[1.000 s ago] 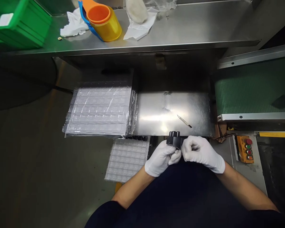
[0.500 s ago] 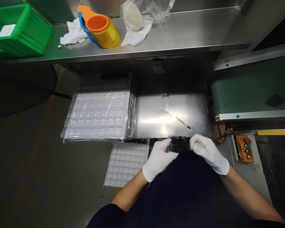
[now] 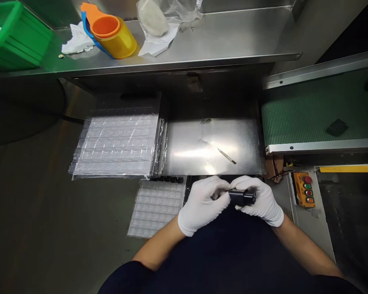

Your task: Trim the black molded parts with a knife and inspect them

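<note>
A small black plastic part [image 3: 239,197], with short rounded prongs at its right end, is held close to my body over the table's front edge. My left hand [image 3: 207,202], in a white glove, pinches its left end between thumb and fingers. The gloved right hand [image 3: 259,200] has its fingers around the prong end, thumb below it. Beyond the hands, a slim knife [image 3: 227,156] with a pointed tip lies on the metal tabletop [image 3: 187,159].
Left of the tabletop is a stack of clear plastic trays [image 3: 116,143]; another tray [image 3: 155,208] sits lower. A green conveyor belt [image 3: 306,110] with a dark piece [image 3: 337,127] runs at right, above a button box [image 3: 305,190]. A shelf [image 3: 233,36] holds a green bin [image 3: 21,41] and cups [image 3: 122,41].
The black part has turned so its prongs point right instead of away from me. My right hand has closed in on it. The whole view has shifted slightly.
</note>
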Action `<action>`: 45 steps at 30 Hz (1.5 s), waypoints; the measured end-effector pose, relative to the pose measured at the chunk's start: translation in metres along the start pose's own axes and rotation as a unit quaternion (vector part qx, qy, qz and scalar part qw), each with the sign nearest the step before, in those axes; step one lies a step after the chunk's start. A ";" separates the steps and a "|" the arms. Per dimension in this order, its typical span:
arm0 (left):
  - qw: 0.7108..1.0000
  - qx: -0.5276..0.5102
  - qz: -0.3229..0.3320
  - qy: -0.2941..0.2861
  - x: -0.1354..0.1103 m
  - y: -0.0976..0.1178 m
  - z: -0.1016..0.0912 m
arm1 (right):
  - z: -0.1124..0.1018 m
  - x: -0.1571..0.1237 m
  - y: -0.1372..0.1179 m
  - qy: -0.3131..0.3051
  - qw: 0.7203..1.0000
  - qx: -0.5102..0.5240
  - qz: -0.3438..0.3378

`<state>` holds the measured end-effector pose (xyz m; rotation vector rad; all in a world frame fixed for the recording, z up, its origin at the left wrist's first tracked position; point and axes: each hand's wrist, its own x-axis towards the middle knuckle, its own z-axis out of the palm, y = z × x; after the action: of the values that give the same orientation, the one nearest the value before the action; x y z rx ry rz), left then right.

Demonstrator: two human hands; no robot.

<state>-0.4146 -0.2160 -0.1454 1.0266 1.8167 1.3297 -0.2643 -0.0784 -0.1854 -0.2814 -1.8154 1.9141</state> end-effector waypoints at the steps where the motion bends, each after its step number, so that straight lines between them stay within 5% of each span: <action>1: 0.998 -0.040 -0.052 0.007 0.001 0.001 0.004 | -0.004 0.000 -0.003 0.010 0.997 -0.054 -0.057; 6: 0.932 -0.272 -0.234 -0.042 0.009 0.006 0.022 | -0.025 -0.001 -0.015 0.007 0.932 -0.300 -0.202; 10: 0.900 -0.332 -0.279 -0.044 0.017 0.010 0.036 | -0.035 -0.006 -0.008 -0.006 0.923 -0.315 -0.224; 16: 0.907 -0.325 -0.269 -0.002 0.024 0.017 0.050 | -0.039 -0.015 -0.003 0.068 0.956 -0.259 -0.116; 22: 0.880 -0.385 -0.278 -0.008 0.024 0.015 0.052 | -0.037 -0.011 -0.007 0.062 0.972 -0.214 -0.074; 34: 0.862 -0.456 -0.220 -0.001 0.011 -0.021 0.049 | -0.010 0.010 -0.029 0.022 0.981 -0.180 -0.065; 39: 0.854 -0.459 -0.246 0.005 0.007 -0.032 0.046 | 0.004 0.018 -0.031 0.012 0.975 -0.205 -0.086; 45: 0.887 -0.414 -0.199 0.040 0.009 -0.030 0.025 | 0.015 0.022 -0.028 -0.001 0.977 -0.207 -0.047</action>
<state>-0.4038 -0.2019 -0.1812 0.1286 1.1862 1.6454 -0.2844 -0.0810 -0.1525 -0.3238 -2.1771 1.4598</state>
